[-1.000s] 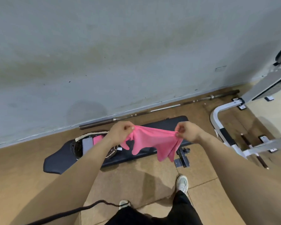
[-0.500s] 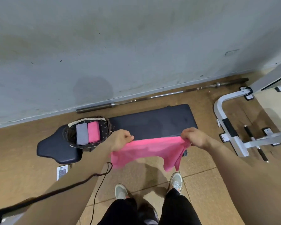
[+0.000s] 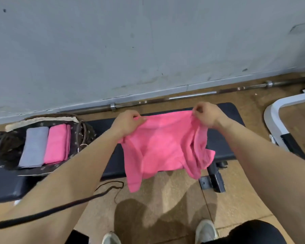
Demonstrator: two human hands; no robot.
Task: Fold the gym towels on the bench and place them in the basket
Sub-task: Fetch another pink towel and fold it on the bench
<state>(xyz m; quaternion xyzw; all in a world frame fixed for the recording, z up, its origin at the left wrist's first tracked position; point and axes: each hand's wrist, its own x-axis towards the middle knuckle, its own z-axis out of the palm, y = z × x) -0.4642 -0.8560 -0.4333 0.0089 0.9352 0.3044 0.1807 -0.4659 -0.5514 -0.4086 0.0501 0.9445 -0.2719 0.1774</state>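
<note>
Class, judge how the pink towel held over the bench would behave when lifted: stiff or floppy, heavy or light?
Probably floppy: the towel sags in folds below the left hand and right hand. Likely light: fingertip pinches alone seem to carry it.

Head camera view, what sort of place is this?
Probably a gym or home workout room: a black padded bench, a steel barbell lying behind it, and a white metal equipment frame to the right.

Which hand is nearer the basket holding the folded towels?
Left. The left hand grips the pink towel just right of the basket; the right hand grips its other corner, farther right.
</note>
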